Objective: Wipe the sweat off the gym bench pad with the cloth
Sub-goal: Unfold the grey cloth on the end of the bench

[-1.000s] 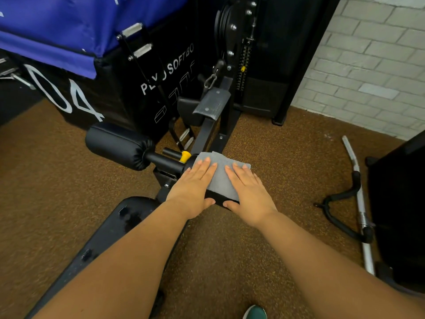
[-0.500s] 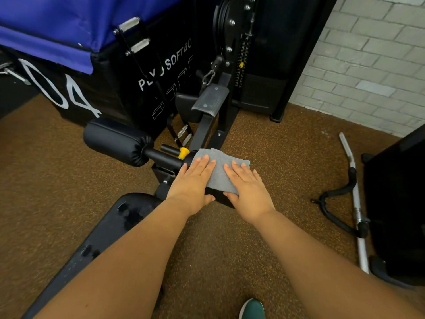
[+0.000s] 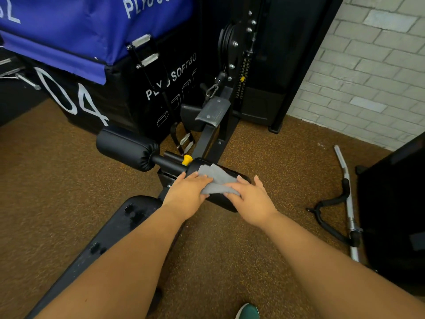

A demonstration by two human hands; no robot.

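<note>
A grey cloth [image 3: 217, 180] lies bunched on a black roller pad [image 3: 226, 201] at the end of the machine. My left hand [image 3: 187, 192] presses on the cloth's left part, fingers pointing right. My right hand [image 3: 251, 198] holds the cloth's right edge from the other side. The long black bench pad [image 3: 119, 226] runs toward the lower left under my left forearm, with wet-looking marks on it. A second black roller pad [image 3: 126, 147] sticks out to the left.
Black and blue plyo boxes [image 3: 96, 54] stand at the back left, a weight stack frame [image 3: 243, 72] behind the pads. A metal bar with a black handle [image 3: 345, 203] lies on the brown floor at right. My green shoe [image 3: 247, 311] shows at the bottom.
The cloth was spread flat under both flat hands; now it is gathered and crumpled between them, and more of the black roller pad shows beneath.
</note>
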